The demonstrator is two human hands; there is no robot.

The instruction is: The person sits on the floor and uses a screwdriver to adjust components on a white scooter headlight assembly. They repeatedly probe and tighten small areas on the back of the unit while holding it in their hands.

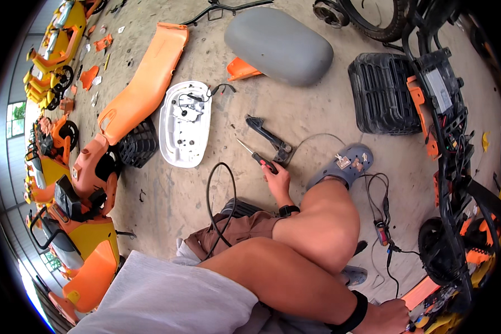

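My right hand [279, 186] comes out beyond my bent leg, closed around a screwdriver [266, 162]. Its shaft points up and left, over the floor. Just beyond it lies a black bracket-like part [270, 139] with a thin cable. My left arm crosses in front of my body to the lower right. At its end my left hand [385, 318] is curled beside the orange and yellow parts near the stripped scooter frame [448, 161]; what its fingers grip is hidden at the picture's edge. A bundle of cables with a small red-and-grey device [382, 234] lies between my foot and the frame.
A white plastic shell [185, 150], a long orange panel [147, 83] and a grey rounded cover [278, 44] lie ahead. A black crate [381, 94] stands near the frame. Orange and yellow scooters [86, 195] line the left; a black cable [207, 195] loops beside my leg.
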